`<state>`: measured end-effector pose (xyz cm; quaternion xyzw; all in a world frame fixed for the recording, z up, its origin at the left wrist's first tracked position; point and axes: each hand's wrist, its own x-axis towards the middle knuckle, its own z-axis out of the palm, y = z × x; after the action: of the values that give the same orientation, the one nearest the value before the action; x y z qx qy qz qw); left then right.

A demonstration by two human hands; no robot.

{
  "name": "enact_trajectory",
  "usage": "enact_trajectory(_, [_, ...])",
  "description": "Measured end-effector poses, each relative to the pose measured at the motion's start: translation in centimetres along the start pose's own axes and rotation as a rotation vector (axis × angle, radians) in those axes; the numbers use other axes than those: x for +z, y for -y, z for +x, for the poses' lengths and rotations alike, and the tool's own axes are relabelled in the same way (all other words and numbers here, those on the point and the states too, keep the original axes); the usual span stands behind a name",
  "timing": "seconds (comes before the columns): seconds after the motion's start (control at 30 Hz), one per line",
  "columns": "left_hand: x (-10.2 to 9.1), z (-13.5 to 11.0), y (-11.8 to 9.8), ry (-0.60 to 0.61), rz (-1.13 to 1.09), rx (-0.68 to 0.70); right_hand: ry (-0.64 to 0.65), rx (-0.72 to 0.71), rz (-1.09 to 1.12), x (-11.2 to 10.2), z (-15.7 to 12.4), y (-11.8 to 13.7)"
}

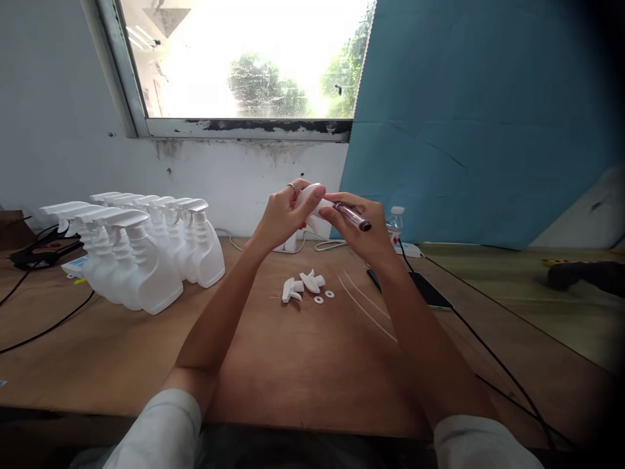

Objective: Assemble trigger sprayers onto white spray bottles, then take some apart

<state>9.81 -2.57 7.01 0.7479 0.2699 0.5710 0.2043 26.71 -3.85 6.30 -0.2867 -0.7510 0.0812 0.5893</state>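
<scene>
Raised above the table in front of the wall, my left hand [279, 213] is closed around a white spray trigger head [309, 194]. My right hand [367, 228] grips a tool with a clear purplish handle [352, 215]. The tool's front end meets the spray head, but fingers hide its tip. On the table below lie two loose white spray trigger heads [291, 290], with two white ring washers [319, 300] beside them. Two thin curved white tubes [364, 309] lie to their right, near my right forearm.
Several white spray bottles [156, 277] with trigger heads stand in rows on the left of the wooden table [283, 365]. A dark phone-like device [430, 291] and black cable lie at right. A clear bottle [395, 221] stands behind my right hand. Black cables run along the left.
</scene>
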Motion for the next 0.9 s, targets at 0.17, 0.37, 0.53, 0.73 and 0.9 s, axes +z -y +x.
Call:
enact_trajectory(0.17, [0.9, -0.2, -0.2, -0.039, -0.022, -0.062, -0.056, 0.078, -0.004, 0.4, -0.1, 0.7])
enact_trajectory(0.37, [0.9, -0.3, -0.3, -0.153, -0.021, -0.006, -0.138, 0.206, 0.011, 0.3, 0.2, 0.9])
enact_trajectory(0.53, [0.2, 0.2, 0.4, -0.225, -0.008, -0.015, 0.105, 0.379, 0.179, -1.2, 0.8, -0.8])
enact_trajectory(0.73, [-0.8, 0.9, 0.7, -0.205, -0.251, -0.156, 0.372, 0.728, 0.127, -4.0, 1.2, -4.9])
enact_trajectory(0.9, [-0.9, 1.0, 0.8, -0.209, -0.468, -0.263, 0.167, 0.666, -0.361, -5.4, 1.6, -6.1])
